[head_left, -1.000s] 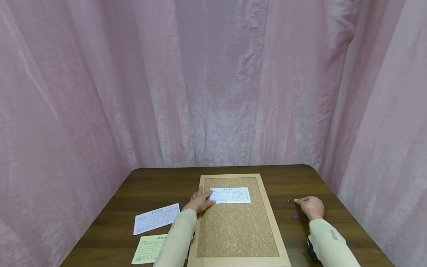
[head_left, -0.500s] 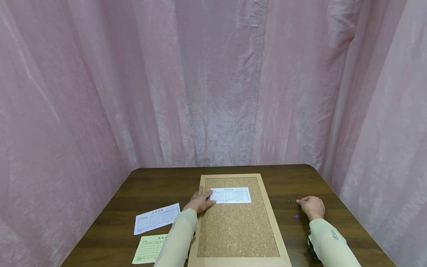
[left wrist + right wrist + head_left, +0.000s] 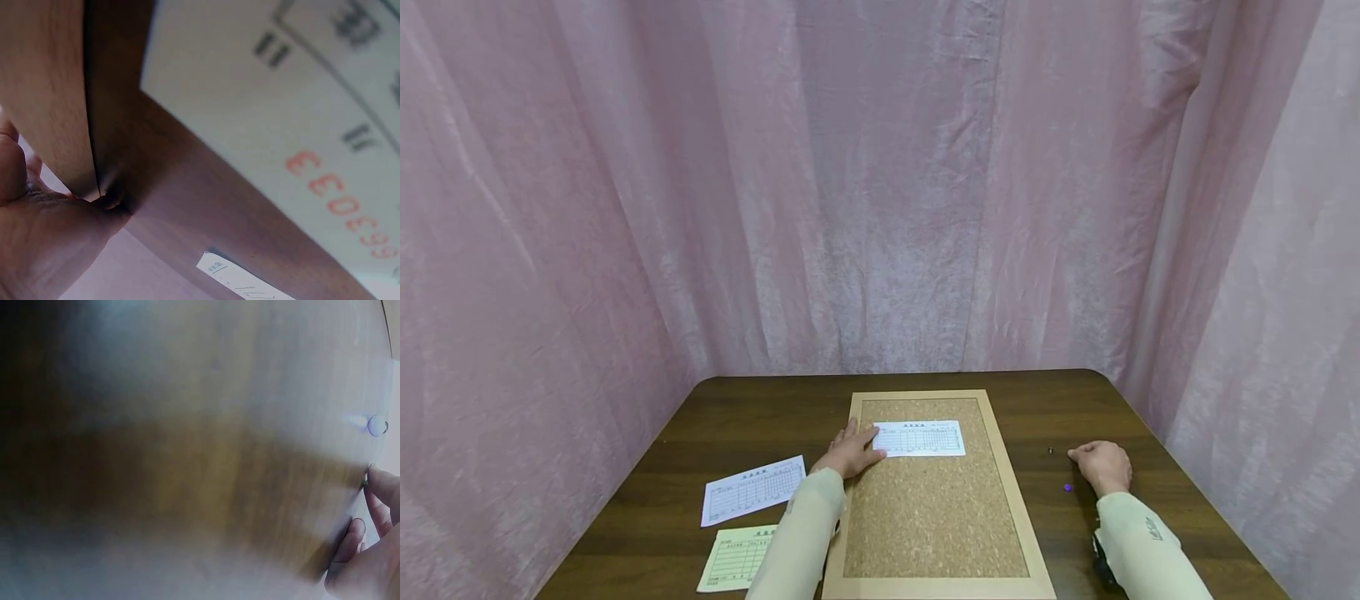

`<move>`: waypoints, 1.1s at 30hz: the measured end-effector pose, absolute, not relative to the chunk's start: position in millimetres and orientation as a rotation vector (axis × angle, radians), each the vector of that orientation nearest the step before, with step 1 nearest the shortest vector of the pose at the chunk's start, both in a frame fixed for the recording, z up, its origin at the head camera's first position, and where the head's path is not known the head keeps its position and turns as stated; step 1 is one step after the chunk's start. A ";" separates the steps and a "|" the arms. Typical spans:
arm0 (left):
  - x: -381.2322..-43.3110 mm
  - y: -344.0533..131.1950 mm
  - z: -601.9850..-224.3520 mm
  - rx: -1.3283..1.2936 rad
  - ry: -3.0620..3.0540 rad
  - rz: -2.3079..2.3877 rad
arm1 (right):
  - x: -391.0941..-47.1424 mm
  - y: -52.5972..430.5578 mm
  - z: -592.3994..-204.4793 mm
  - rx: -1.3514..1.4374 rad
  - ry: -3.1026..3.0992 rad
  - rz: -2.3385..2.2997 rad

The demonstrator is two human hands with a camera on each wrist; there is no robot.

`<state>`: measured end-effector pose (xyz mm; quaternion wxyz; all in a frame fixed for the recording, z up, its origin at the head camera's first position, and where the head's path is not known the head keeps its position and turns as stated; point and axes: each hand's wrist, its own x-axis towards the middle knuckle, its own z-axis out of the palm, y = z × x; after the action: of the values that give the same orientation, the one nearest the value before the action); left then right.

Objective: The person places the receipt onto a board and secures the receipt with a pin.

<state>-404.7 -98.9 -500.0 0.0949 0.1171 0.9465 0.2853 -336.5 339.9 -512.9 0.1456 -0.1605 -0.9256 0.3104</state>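
Observation:
A framed cork board (image 3: pixel 936 517) lies on the dark wooden table, with a white printed slip (image 3: pixel 919 439) flat on its upper part. My left hand (image 3: pixel 846 454) rests spread over the board's left frame, its thumb and index fingertip at the slip's left edge. My right hand (image 3: pixel 1102 465) is low over the table right of the board. Its thumb and index finger (image 3: pixel 382 481) pinch a tiny thing with a green glint, probably a pushpin, mostly hidden. Close by lie a purple pushpin (image 3: pixel 1067 487) and another tiny object (image 3: pixel 1050 450).
Left of the board lie another white printed slip (image 3: pixel 754 490) and a light green one (image 3: pixel 737 558), the latter partly under my left sleeve (image 3: pixel 797 533). Pink curtains (image 3: pixel 887 208) hang behind the table (image 3: pixel 760 408) and along both sides.
My right hand has drawn very slightly to the right, away from the tiny object. My left hand, the board and the slips stay as they were.

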 end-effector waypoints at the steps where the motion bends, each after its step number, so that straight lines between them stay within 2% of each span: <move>1: -404.6 -98.8 -499.8 0.351 2.808 0.843 | -336.4 339.7 -512.8 -0.462 -2.664 0.896; 33: -405.5 -98.8 -499.8 0.323 2.807 0.856 | -340.4 333.2 -514.9 -0.484 -2.565 1.033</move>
<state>-405.5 -98.8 -499.8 0.0943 0.1089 0.9466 0.2886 -340.4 333.2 -514.9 0.1665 -0.1702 -0.9010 0.3628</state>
